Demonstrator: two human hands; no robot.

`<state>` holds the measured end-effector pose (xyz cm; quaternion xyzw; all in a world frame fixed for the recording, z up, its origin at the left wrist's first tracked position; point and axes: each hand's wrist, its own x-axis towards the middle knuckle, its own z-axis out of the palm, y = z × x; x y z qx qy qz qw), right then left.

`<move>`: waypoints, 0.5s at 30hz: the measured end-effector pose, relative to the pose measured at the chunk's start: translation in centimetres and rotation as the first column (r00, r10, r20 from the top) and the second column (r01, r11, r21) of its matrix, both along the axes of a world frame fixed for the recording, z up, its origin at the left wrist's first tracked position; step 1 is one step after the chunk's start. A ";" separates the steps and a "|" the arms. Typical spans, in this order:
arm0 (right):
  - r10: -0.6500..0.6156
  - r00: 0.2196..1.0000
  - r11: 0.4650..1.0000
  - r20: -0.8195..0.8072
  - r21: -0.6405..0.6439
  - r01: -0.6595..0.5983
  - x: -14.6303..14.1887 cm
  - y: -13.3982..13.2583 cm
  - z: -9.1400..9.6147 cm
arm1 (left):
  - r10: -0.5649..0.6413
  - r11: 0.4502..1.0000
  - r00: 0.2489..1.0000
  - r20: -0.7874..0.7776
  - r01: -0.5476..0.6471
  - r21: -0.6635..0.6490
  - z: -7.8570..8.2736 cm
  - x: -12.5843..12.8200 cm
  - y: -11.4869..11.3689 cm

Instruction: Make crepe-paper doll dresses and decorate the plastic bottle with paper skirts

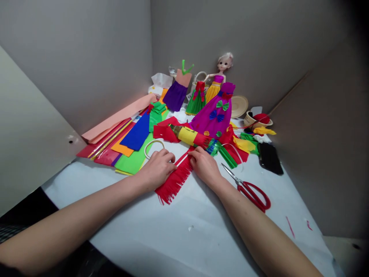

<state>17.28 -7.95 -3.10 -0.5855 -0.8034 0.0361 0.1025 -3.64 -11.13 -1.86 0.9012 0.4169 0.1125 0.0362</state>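
A fringed red crepe-paper strip [174, 181] lies on the white-covered bench [161, 238], its uncut end reaching up between the left hand [157, 169] and right hand [204, 165]. Both rest on it, their fingers [196, 154] pressed together, not pinching. Light, even pressure suits paper this thin, sparing the cut strands. A pale hoop [154, 148] sits just beyond the left hand, red-handled scissors [253, 196] beside the right forearm [248, 223]

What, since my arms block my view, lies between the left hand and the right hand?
In the head view, a red fringed paper strip lies between the left hand and the right hand.
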 end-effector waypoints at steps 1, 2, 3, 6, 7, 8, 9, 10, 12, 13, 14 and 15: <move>0.000 1.000 1.000 0.000 0.003 0.000 0.0 0.0 0.0 | -0.003 1.000 1.000 0.002 0.003 0.005 0.0 -0.2 -0.3; 0.001 1.000 1.000 -0.001 0.003 -0.001 0.0 -0.1 0.1 | -0.005 1.000 1.000 0.007 0.005 0.008 -0.1 -0.5 -0.7; 0.002 1.000 1.000 -0.001 0.001 -0.002 -0.1 -0.1 0.2 | -0.008 1.000 1.000 0.013 0.008 0.010 -0.3 -0.8 -0.9; -0.001 1.000 1.000 0.005 -0.012 0.001 -0.2 -0.2 0.4 | -0.020 1.000 0.999 0.037 0.019 0.019 -0.7 -1.7 -1.7; -0.004 1.000 1.000 0.008 -0.015 0.004 -0.2 -0.2 0.4 | -0.029 0.999 0.999 0.044 0.027 0.026 -0.9 -2.0 -2.0; -0.005 1.000 1.000 0.012 -0.019 0.005 -0.2 -0.2 0.5 | -0.038 0.999 0.998 0.051 0.036 0.038 -1.0 -2.3 -2.2; -0.008 1.000 1.000 0.015 -0.020 0.008 -0.2 -0.2 0.5 | -0.051 0.998 0.997 0.057 0.048 0.052 -1.1 -2.6 -2.4; -0.009 1.000 1.000 0.017 -0.021 0.009 -0.2 -0.2 0.5 | -0.063 0.996 0.996 0.063 0.059 0.064 -1.2 -2.9 -2.7; -0.008 1.000 1.000 0.021 -0.016 0.009 -0.2 -0.1 0.4 | -0.083 0.994 0.994 0.076 0.076 0.084 -1.3 -3.4 -3.2; -0.006 1.000 1.000 0.021 -0.011 0.007 -0.2 -0.1 0.3 | -0.089 0.992 0.993 0.081 0.081 0.093 -1.3 -3.6 -3.4; -0.003 1.000 1.000 0.020 -0.005 0.003 -0.1 -0.1 0.3 | -0.095 0.991 0.992 0.085 0.086 0.101 -1.3 -3.8 -3.7; -0.001 1.000 1.000 0.018 0.002 0.001 -0.1 0.0 0.2 | -0.103 0.990 0.991 0.089 0.093 0.108 -1.3 -4.0 -4.0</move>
